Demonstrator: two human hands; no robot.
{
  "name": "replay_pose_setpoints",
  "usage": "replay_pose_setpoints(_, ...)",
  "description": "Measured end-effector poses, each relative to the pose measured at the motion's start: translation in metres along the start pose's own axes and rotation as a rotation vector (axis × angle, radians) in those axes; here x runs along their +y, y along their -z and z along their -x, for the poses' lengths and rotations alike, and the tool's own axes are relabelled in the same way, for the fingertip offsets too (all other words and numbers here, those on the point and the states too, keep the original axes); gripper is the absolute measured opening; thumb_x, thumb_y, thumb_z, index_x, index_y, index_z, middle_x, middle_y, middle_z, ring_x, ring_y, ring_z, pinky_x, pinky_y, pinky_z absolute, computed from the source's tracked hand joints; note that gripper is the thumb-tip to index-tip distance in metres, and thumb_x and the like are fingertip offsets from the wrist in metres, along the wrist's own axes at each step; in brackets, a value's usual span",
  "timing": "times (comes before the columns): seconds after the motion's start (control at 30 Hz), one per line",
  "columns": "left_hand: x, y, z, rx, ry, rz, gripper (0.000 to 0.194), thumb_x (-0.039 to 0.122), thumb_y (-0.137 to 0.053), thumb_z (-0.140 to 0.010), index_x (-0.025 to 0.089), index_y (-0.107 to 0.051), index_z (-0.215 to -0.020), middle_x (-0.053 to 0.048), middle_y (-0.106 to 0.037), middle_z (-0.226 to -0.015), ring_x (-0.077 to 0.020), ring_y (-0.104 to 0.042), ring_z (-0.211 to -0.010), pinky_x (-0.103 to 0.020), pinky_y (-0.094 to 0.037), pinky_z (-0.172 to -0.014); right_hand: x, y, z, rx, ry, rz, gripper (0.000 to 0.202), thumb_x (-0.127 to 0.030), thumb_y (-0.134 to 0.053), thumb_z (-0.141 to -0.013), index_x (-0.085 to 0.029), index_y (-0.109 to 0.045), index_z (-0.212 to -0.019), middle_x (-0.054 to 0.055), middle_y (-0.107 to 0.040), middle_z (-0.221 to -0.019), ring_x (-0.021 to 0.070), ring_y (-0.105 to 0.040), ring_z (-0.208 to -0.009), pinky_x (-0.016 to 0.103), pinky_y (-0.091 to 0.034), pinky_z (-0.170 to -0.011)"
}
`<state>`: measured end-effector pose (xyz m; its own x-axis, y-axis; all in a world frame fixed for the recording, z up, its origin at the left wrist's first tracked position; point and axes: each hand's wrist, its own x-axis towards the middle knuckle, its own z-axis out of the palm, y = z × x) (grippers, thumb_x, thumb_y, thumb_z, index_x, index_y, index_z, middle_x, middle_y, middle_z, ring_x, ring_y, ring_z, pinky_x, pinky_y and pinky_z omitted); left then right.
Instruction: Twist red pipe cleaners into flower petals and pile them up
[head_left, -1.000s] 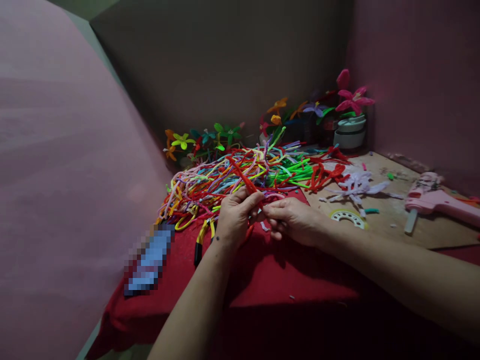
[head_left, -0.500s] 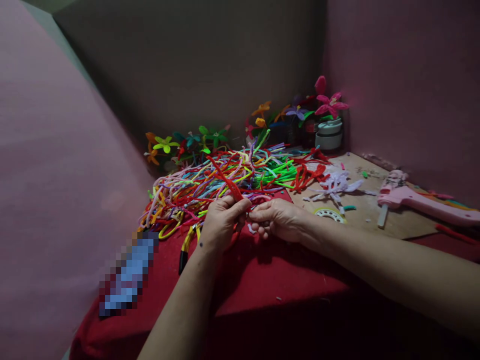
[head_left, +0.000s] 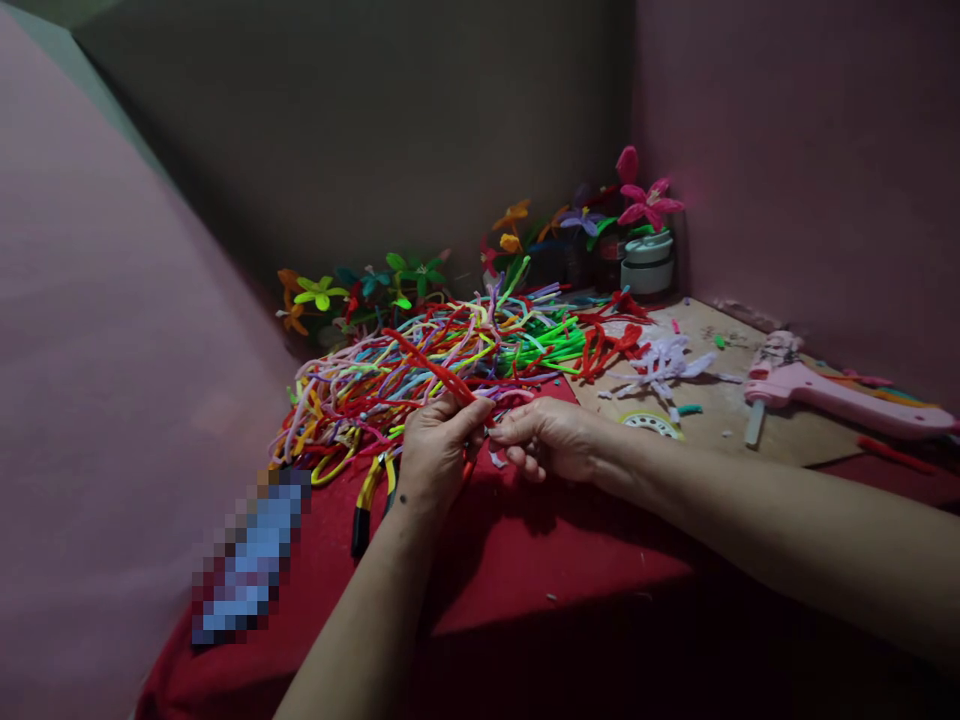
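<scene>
My left hand [head_left: 442,445] is closed around red pipe cleaners [head_left: 427,362], whose long ends stick out up and to the left. Close against it, my right hand [head_left: 544,438] pinches at the red pipe cleaners by the left thumb; the exact spot between its fingertips is mostly hidden. A large heap of pipe cleaners [head_left: 352,375] in many colours lies just behind both hands. Partly covered by my left wrist are pliers [head_left: 362,515] with yellow and black handles.
On a brown board [head_left: 814,455] at right lie a pink glue gun [head_left: 847,392], white pipe cleaner pieces [head_left: 664,365] and a tape roll [head_left: 651,425]. Fuzzy flowers [head_left: 651,205] stand at the back beside a lidded jar [head_left: 646,265]. A pixelated blue item [head_left: 255,555] rests on the red cloth [head_left: 525,560].
The view has shifted slightly, so the background sits a little further left. Both hands stay together on the red pipe cleaners, whose upper ends now lean further left.
</scene>
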<state>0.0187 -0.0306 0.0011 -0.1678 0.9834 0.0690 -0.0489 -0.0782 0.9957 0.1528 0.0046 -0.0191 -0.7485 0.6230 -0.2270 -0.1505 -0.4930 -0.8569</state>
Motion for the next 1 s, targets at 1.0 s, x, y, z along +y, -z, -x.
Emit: replay_pose_setpoints(1.0,0.007,0.007,0.0,0.013,-0.038,-0.057,0.016,0.027,-0.064,-0.068,0.016,-0.053,-0.067,0.008,-0.042,-0.04,-0.0028,-0.03,-0.031,-0.016,-0.018,-0.032,0.003,-0.012,0.005,0.193,0.251,0.179,0.013,-0.01,-0.061,-0.064,-0.01,-0.055,-0.053,0.003,-0.058,-0.046,0.0091,-0.05,-0.036,0.022,-0.038,-0.041)
